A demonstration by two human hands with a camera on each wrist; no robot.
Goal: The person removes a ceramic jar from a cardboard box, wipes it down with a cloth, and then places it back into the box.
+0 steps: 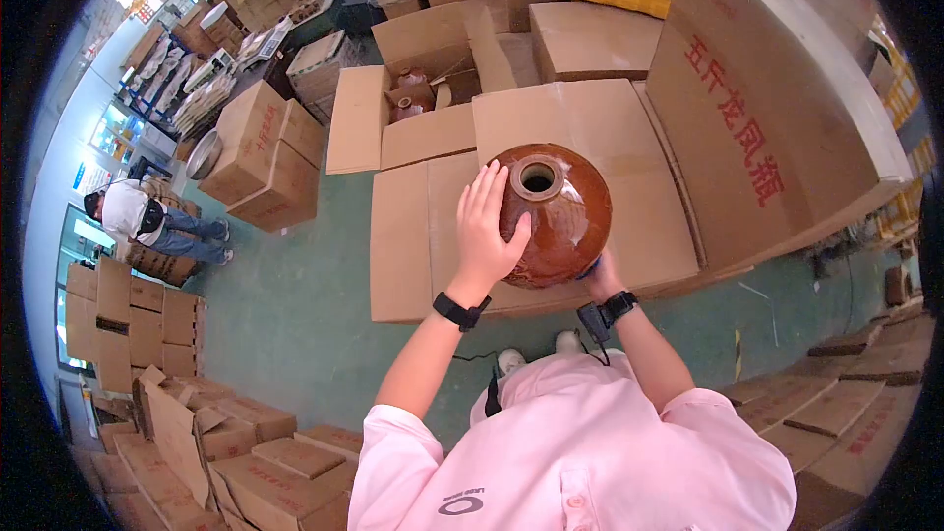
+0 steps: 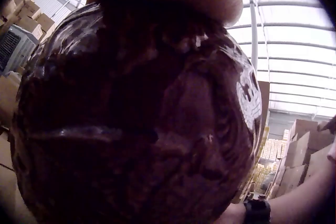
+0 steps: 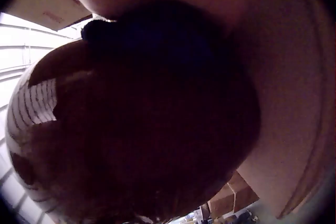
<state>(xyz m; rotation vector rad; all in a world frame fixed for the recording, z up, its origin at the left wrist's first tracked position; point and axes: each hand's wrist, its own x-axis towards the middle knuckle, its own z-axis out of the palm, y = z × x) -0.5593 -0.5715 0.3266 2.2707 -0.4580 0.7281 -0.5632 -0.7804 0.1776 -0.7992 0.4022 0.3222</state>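
Observation:
A glossy brown, round-bellied ceramic jar (image 1: pixel 570 199) with a short open neck is held over a cardboard box in the head view, mouth tilted toward me. My left hand (image 1: pixel 484 226) rests on its left shoulder, fingers straight and thumb spread on the near side. Low on the jar's right side is my right hand (image 1: pixel 605 278), with a dark blue cloth (image 3: pixel 157 40) bunched between it and the glaze. The jar hides most of that hand's fingers. Dark glaze with raised relief on the jar (image 2: pixel 131 113) fills the left wrist view.
Beneath the jar lies a large carton (image 1: pixel 423 236), with a tall printed carton (image 1: pixel 767 118) standing at its right. An open box (image 1: pixel 428 138) behind contains brown jars (image 1: pixel 408 103). Another person (image 1: pixel 147 216) stands far left near stacked cartons (image 1: pixel 133 310).

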